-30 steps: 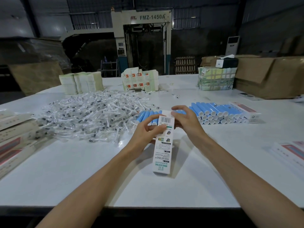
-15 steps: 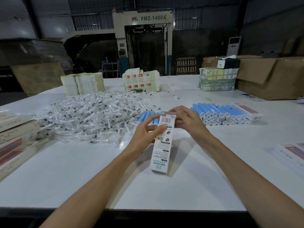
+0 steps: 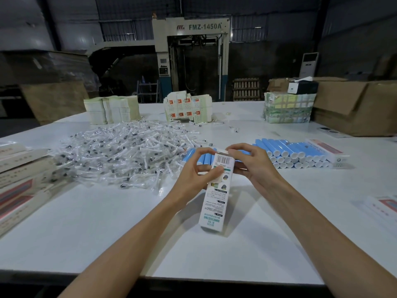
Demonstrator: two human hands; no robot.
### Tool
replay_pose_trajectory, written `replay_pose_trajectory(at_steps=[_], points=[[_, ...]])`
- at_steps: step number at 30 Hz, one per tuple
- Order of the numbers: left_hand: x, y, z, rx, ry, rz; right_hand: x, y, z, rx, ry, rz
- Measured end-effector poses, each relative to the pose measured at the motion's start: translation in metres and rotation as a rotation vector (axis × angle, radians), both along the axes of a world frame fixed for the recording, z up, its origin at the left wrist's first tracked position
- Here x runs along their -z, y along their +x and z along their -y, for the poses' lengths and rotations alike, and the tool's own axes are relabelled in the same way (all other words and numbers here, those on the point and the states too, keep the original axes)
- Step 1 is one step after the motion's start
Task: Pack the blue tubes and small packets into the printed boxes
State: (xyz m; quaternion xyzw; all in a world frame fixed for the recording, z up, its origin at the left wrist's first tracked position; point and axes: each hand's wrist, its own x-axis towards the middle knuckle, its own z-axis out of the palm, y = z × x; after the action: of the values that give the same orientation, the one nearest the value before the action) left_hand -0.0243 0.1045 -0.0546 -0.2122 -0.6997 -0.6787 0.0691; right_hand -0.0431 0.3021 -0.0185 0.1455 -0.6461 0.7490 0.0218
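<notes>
Dead centre of the worktop [image 3: 103, 224], both hands are on one printed box [image 3: 214, 201], tilted up with the barcode end highest. Left hand [image 3: 193, 175] pinches that end from the side, and right hand [image 3: 255, 166] curls its fingers round the top flap. The heap of small packets [image 3: 120, 155] sits at 10 o'clock from the box. The stacked blue tubes [image 3: 296, 153] are at 2 o'clock, with a few more just behind the hands.

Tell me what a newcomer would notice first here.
First comes the tall printed box, held at the near centre of the white table, with the left hand and right hand gripping its top end. Next come the big heap of clear packets spread over the table's left side, and the stacked blue tubes just right of the hands.
</notes>
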Motion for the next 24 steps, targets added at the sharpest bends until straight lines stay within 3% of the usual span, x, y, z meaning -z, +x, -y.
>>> replay_pose_trajectory(at_steps=[24], points=[[0.009, -0.007, 0.004, 0.014, 0.021, 0.028, 0.017, -0.013, -0.005, -0.200, -0.009, -0.014]])
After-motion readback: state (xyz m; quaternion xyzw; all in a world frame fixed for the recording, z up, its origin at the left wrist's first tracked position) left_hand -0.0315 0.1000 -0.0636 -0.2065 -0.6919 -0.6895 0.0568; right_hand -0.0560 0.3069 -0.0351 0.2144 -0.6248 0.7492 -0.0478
